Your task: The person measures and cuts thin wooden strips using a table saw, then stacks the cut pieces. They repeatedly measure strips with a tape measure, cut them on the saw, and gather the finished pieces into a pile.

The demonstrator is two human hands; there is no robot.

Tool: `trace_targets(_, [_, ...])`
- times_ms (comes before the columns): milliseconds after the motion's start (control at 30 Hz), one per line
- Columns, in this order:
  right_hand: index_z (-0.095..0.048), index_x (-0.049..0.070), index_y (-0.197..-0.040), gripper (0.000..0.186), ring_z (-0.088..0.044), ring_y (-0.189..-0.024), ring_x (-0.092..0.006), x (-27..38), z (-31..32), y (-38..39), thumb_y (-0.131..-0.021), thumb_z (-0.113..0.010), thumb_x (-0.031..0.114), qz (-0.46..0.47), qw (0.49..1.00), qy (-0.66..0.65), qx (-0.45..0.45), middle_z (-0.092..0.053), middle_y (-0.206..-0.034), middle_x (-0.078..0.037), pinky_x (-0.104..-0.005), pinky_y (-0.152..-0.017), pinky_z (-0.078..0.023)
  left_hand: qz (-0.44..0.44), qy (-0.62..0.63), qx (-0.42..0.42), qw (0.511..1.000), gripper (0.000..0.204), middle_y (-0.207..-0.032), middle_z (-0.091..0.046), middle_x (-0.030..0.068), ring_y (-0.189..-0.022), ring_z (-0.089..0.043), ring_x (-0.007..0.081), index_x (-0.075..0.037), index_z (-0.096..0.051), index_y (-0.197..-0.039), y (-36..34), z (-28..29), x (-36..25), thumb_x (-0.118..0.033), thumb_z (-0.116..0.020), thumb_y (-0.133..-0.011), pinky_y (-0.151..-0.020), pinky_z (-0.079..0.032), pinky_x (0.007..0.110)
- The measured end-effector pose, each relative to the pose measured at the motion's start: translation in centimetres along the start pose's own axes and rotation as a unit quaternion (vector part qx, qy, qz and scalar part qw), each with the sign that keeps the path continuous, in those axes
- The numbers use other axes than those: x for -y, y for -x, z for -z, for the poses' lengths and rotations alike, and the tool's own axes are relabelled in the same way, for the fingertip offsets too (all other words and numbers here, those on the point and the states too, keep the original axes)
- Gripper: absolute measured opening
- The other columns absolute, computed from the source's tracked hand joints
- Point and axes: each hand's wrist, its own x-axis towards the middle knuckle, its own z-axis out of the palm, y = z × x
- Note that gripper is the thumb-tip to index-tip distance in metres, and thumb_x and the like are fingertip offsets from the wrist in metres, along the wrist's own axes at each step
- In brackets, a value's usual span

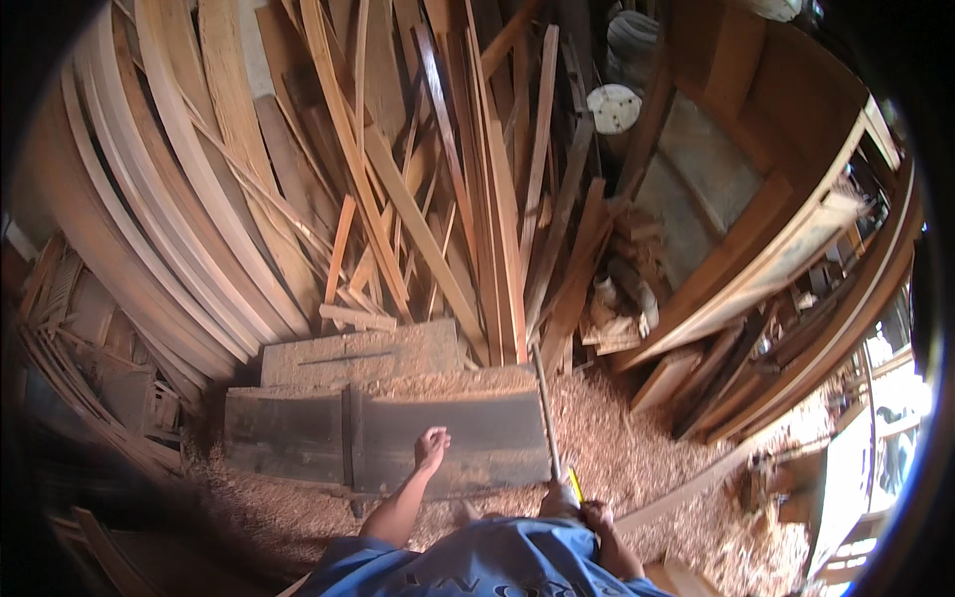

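Observation:
My left hand hangs over a long dark grey slab topped with shavings along its far edge; its fingers are loosely bent and apart, holding nothing. My right hand is closed at the lower right, beside a yellow item and the lower end of a long thin pole; what it grips is partly hidden and I cannot make it out. Behind the dark slab lies a paler, dust-covered board with a slot in it.
Several long planks lean upright ahead and to the left. A wooden cabinet-like structure stands at the right, with a white round container behind. Wood shavings cover the floor. A loose strip lies at the lower right.

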Motion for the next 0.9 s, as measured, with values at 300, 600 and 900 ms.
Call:
trace_targets(300, [-0.074,0.009,-0.098,0.029,-0.069,-0.082,-0.0128,-13.0,4.3,-5.7,-0.085,-0.063,0.033,-0.220,0.864,-0.451,0.048,-0.073,-0.091,-0.003,-0.0293,-0.077,-0.056,-0.238,0.002,-0.069,0.969,0.063,-0.130,-0.059,0.0166,-0.122,-0.057,0.0284,-0.005,-0.042,-0.142,-23.3,-18.9,-36.1,-0.037,-0.065,-0.094,-0.101,-0.047,0.042])
trace_targets(600, [-0.073,0.008,-0.098,0.028,-0.067,-0.080,-0.0128,-14.5,13.0,-14.8,-0.085,-0.063,0.030,-0.279,0.847,-0.445,0.082,-0.072,-0.089,-0.003,-0.0290,-0.074,-0.054,-0.325,-0.140,-0.355,0.865,0.073,-0.132,-0.055,0.0242,-0.124,-0.053,0.0382,0.001,-0.044,-0.139,-28.5,-19.3,-52.7,-0.043,-0.070,-0.087,-0.105,-0.041,0.044])
trace_targets(900, [-0.073,0.007,-0.099,0.027,-0.065,-0.078,-0.0127,-14.0,15.5,-16.3,-0.084,-0.064,0.028,-0.288,0.843,-0.444,0.093,-0.071,-0.087,-0.003,-0.0287,-0.072,-0.053,-0.254,-0.187,-0.189,0.930,0.071,-0.106,-0.068,0.0204,-0.098,-0.067,0.0316,-0.003,-0.051,-0.124,-28.7,-16.5,-52.4,-0.057,-0.069,-0.082,-0.088,-0.051,0.041])
